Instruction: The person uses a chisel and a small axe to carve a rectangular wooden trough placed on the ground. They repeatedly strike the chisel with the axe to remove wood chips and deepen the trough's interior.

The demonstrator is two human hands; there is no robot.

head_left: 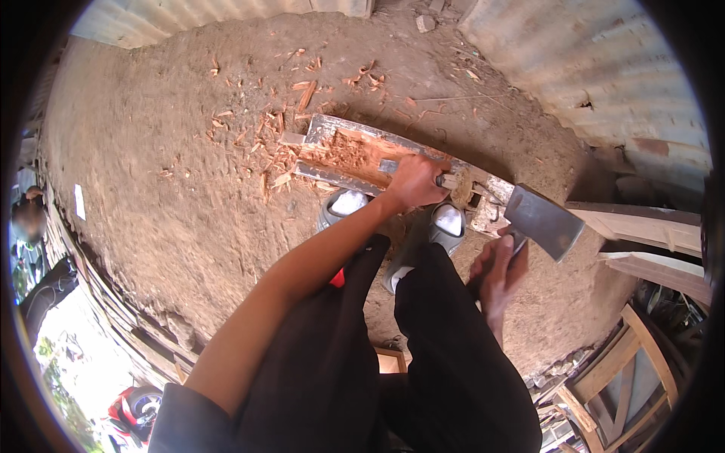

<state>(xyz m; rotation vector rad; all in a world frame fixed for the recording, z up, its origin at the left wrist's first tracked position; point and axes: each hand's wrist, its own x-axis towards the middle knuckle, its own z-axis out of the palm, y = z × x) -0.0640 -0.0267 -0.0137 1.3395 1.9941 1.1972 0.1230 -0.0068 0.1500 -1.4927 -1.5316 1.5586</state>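
Note:
A long wooden block (320,130) with a rough, hollowed-out orange-brown middle lies on the dirt ground in front of my feet. My left hand (418,181) is closed around a chisel (388,166), its metal blade toward the hollow and its worn handle end sticking out to the right. Beyond the right end of the block, my right hand (500,273) grips the short handle of a cleaver (545,223). Its broad, dark flat blade is raised and apart from the chisel. My fingers hide the middle of the chisel.
Wood chips (306,95) litter the dirt around the block's left end. Corrugated metal sheets (581,68) stand at the back right. Wooden frames (625,377) lean at the lower right. A person (47,294) and a red motorcycle (130,408) are at the far left.

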